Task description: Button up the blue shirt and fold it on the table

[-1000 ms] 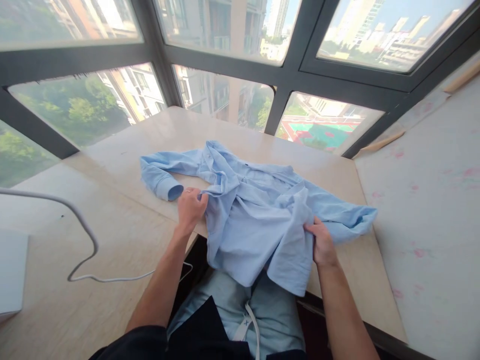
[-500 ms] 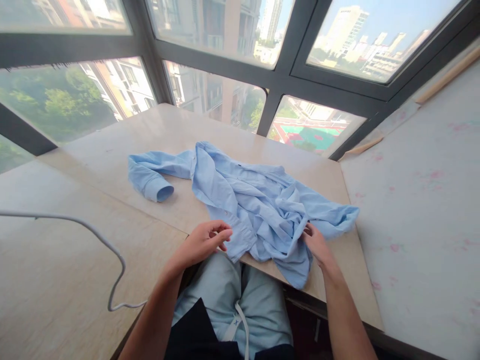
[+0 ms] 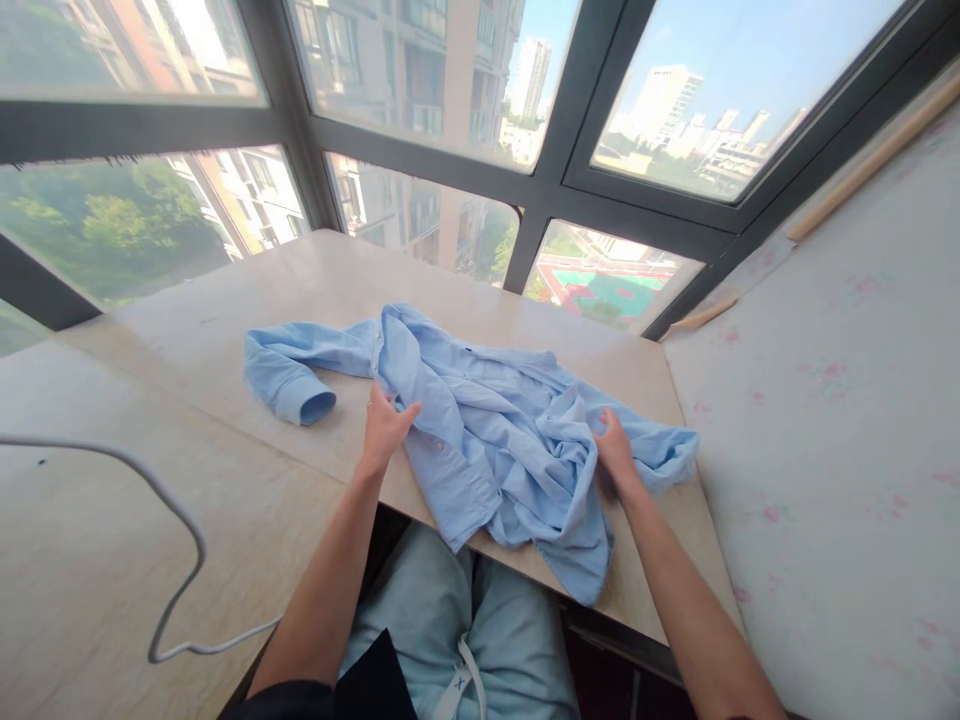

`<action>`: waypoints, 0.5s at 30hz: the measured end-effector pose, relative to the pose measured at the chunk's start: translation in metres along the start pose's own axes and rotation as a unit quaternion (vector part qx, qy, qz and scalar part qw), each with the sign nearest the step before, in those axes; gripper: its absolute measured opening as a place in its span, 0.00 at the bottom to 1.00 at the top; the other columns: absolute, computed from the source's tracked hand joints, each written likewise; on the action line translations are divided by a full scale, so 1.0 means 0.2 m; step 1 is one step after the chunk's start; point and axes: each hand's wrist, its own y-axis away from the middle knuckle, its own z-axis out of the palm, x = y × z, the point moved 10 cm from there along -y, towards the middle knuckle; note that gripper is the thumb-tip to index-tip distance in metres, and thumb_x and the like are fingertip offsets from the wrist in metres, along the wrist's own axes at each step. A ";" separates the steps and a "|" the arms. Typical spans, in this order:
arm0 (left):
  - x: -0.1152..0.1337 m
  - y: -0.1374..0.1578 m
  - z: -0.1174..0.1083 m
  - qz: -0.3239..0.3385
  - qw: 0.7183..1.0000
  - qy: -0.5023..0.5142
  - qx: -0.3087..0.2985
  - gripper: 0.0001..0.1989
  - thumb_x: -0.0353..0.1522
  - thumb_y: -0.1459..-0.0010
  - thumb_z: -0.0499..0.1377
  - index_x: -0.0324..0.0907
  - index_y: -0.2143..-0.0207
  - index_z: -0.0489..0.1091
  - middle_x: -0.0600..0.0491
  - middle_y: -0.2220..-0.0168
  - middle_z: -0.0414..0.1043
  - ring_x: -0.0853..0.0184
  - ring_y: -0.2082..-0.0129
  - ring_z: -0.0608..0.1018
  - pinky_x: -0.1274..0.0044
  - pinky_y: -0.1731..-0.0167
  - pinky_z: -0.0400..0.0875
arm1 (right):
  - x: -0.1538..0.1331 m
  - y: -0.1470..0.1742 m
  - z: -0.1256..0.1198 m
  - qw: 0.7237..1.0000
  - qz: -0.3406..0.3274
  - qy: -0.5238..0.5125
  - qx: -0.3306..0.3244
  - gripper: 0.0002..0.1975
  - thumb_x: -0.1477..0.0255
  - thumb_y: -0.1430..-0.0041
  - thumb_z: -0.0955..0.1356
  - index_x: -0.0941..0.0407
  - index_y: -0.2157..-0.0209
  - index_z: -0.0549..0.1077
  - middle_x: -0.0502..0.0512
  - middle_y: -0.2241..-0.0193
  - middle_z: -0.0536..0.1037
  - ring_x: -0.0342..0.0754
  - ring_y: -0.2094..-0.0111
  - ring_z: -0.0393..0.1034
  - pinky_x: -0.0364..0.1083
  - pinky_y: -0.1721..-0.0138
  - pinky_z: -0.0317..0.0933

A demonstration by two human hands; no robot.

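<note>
The shirt (image 3: 480,425) lies crumpled — light blue, long-sleeved.

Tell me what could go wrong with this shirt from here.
The blue shirt reaches the front edge of the table, so it might slip off. Its fabric is bunched beside the right hand, so creases could set. The cable appears beside the left forearm and might snag.

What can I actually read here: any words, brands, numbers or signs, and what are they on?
"X": on the white drawstring of the trousers.
Too small to read: the dark mark at the collar of the shirt, if it is text at all.
I can read nothing else.
</note>
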 end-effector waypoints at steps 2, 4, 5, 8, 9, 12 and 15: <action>0.05 -0.03 0.06 0.014 0.999 0.010 -0.048 0.35 0.30 0.55 0.59 0.32 0.42 0.63 0.41 0.52 0.73 0.60 0.56 0.75 0.71 0.54 0.69 | -0.05 -0.10 0.07 0.995 -0.017 0.090 -0.028 0.42 0.67 0.51 0.67 0.67 0.36 0.54 0.77 0.37 0.59 0.66 0.36 0.55 0.59 0.39 0.54; 0.17 -0.02 0.08 0.046 0.993 0.051 -0.096 0.31 0.28 0.56 0.54 0.33 0.47 0.69 0.46 0.57 0.75 0.69 0.69 0.71 0.77 0.65 0.67 | -0.10 -0.19 0.12 0.986 -0.030 0.157 -0.057 0.41 0.70 0.47 0.66 0.67 0.34 0.50 0.78 0.36 0.54 0.65 0.36 0.54 0.59 0.41 0.56; 0.25 0.01 0.09 0.067 0.986 0.088 -0.127 0.30 0.28 0.57 0.53 0.33 0.48 0.70 0.47 0.59 0.75 0.72 0.73 0.67 0.79 0.70 0.64 | -0.12 -0.22 0.14 0.981 -0.034 0.178 -0.068 0.39 0.71 0.45 0.65 0.67 0.34 0.51 0.79 0.36 0.55 0.65 0.37 0.56 0.58 0.42 0.57; 0.54 0.20 0.15 0.137 0.933 0.204 -0.265 0.31 0.29 0.57 0.53 0.33 0.47 0.70 0.49 0.62 0.75 0.75 0.77 0.60 0.82 0.77 0.56 | -0.18 -0.29 0.20 0.975 -0.041 0.195 -0.095 0.26 0.72 0.40 0.63 0.64 0.40 0.62 0.75 0.44 0.67 0.62 0.43 0.64 0.55 0.45 0.59; 0.64 0.30 0.19 0.167 0.907 0.220 -0.317 0.32 0.28 0.57 0.53 0.35 0.46 0.70 0.50 0.63 0.75 0.76 0.78 0.58 0.82 0.78 0.54 | -0.19 -0.31 0.22 0.973 -0.041 0.198 -0.106 0.22 0.72 0.39 0.62 0.63 0.44 0.65 0.73 0.48 0.71 0.61 0.46 0.66 0.55 0.46 0.59; 0.84 0.59 0.38 0.242 0.818 0.205 -0.480 0.31 0.26 0.55 0.52 0.37 0.45 0.70 0.51 0.62 0.76 0.76 0.77 0.60 0.82 0.76 0.57 | -0.23 -0.32 0.27 0.969 -0.039 0.204 -0.130 0.14 0.74 0.40 0.62 0.62 0.53 0.70 0.71 0.58 0.75 0.60 0.53 0.70 0.54 0.51 0.61; 0.82 0.72 0.59 0.250 0.781 0.181 -0.543 0.31 0.28 0.52 0.55 0.38 0.42 0.67 0.48 0.54 0.74 0.72 0.71 0.69 0.79 0.71 0.65 | -0.26 -0.30 0.27 0.972 -0.041 0.192 -0.131 0.14 0.75 0.41 0.62 0.61 0.54 0.71 0.69 0.60 0.77 0.60 0.56 0.71 0.53 0.53 0.62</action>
